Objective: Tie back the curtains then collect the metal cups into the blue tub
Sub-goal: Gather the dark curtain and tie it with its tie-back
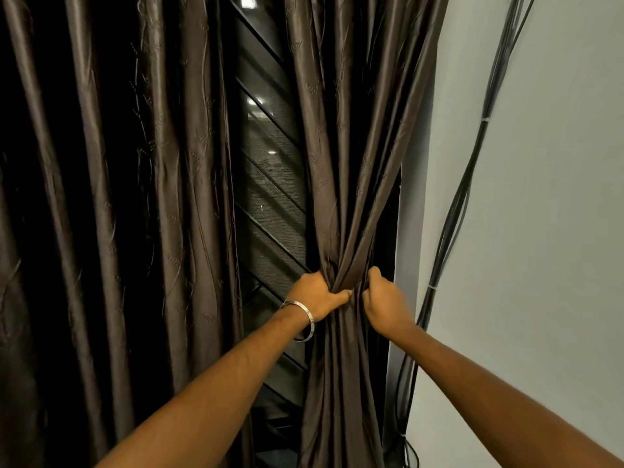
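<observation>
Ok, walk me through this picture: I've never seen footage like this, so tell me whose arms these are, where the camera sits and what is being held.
There is no machine here. A person wears one camera on the head, looking forward and down, so the two bare arms reaching in from the bottom are that person's own. The left hand, with a metal bangle on its wrist, and the right hand both squeeze the right-hand curtain into a tight bunch. The left-hand curtain hangs loose. Between them shows a dark window with slanted bars. Grey cables run down the pale wall on the right. No cups or tub are in view.
</observation>
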Available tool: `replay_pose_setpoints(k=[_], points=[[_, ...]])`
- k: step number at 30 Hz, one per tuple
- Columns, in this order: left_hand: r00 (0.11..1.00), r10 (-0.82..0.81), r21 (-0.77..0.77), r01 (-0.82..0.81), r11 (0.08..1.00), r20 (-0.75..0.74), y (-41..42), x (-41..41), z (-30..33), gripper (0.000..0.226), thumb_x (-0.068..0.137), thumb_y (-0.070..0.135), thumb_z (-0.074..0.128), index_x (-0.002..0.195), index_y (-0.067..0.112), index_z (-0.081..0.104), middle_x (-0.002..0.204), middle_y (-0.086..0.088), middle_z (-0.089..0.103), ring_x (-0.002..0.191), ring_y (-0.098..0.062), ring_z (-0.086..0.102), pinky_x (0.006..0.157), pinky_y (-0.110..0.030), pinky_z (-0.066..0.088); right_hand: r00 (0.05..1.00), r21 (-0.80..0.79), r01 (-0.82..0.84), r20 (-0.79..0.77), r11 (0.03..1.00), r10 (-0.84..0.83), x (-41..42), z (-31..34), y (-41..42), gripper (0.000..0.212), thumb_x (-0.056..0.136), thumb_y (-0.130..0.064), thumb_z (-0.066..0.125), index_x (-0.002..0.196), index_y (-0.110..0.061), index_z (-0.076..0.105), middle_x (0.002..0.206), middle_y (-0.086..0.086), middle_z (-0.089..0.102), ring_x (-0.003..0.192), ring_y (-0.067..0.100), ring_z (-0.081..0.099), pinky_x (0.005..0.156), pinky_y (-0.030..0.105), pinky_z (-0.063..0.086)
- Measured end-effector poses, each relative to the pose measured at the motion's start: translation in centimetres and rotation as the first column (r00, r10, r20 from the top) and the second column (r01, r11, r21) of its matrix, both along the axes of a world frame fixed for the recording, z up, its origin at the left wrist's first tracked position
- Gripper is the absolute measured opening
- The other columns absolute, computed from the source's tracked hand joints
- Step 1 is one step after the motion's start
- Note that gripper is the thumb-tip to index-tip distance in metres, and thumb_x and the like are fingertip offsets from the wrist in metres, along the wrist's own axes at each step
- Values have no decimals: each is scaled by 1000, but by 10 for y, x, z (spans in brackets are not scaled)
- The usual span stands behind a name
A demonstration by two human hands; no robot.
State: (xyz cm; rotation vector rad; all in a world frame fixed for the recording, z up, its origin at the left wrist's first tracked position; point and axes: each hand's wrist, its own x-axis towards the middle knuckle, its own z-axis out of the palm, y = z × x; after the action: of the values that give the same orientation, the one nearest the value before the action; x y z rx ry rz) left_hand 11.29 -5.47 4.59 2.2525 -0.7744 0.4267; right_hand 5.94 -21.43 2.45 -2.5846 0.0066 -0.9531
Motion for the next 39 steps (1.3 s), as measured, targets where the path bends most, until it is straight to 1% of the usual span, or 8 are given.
replay_pose_setpoints(k=[7,11,17,20,26,32,36,39], points=[[990,140,170,-136,976,-15,-1,1,6,64,85,62,59,129,15,59,121,-12,65,108,-31,63,86,-35,52,991,122,103,-97,987,-92,-8,9,3,21,97,-31,44,85,-13,49,66,2,55,59,20,53,53,32,35],[968,211,170,-187,968,-133,-3,5,10,74,82,65,60,131,10,55,124,-14,64,112,-33,61,92,-38,51,975,554,-10,-178,832,130,-11,10,14,22,98,-23,42,80,-12,49,66,5,52,54,17,47,52,30,38],[842,36,-180,-156,971,-538,-8,-2,14,36,89,32,70,93,-3,63,56,-9,61,30,-11,52,38,-23,47,909,883,17,-209,469,361,-25,16,41,40,102,-24,30,81,-7,60,59,8,64,46,18,58,48,26,47],[809,6,-231,-176,957,-588,-10,5,12,32,85,28,74,76,0,62,49,-8,61,32,-15,52,46,-25,50,901,924,3,-168,382,400,-24,14,46,49,102,-26,31,101,7,67,79,16,73,72,25,72,66,29,55],[808,15,-270,-214,939,-589,-13,33,-4,78,46,70,74,90,6,70,91,-14,73,81,-29,71,78,-38,60,921,930,-17,-128,366,367,-22,4,49,29,100,-25,41,99,-14,68,97,5,76,99,17,68,75,28,48],[714,-105,-295,-147,944,-692,-11,-3,7,43,102,35,45,67,12,48,59,-4,48,41,-13,47,36,-14,36,919,911,-44,-123,410,373,-18,1,53,25,100,-20,44,94,-19,68,93,3,74,76,6,67,59,18,46],[580,-224,-362,-133,923,-783,-5,-6,9,42,102,38,42,66,18,49,63,-1,52,59,-15,52,58,-27,48,914,876,-25,-175,481,367,-18,1,49,26,98,-22,45,103,-19,70,106,6,73,104,18,66,88,33,50],[495,-332,-433,-102,896,-803,-1,-4,7,41,101,38,42,66,20,53,73,-1,54,72,-16,55,69,-32,48,911,836,-42,-193,547,365,-19,0,46,27,99,-23,45,106,-19,70,109,5,72,104,16,65,83,27,49]])
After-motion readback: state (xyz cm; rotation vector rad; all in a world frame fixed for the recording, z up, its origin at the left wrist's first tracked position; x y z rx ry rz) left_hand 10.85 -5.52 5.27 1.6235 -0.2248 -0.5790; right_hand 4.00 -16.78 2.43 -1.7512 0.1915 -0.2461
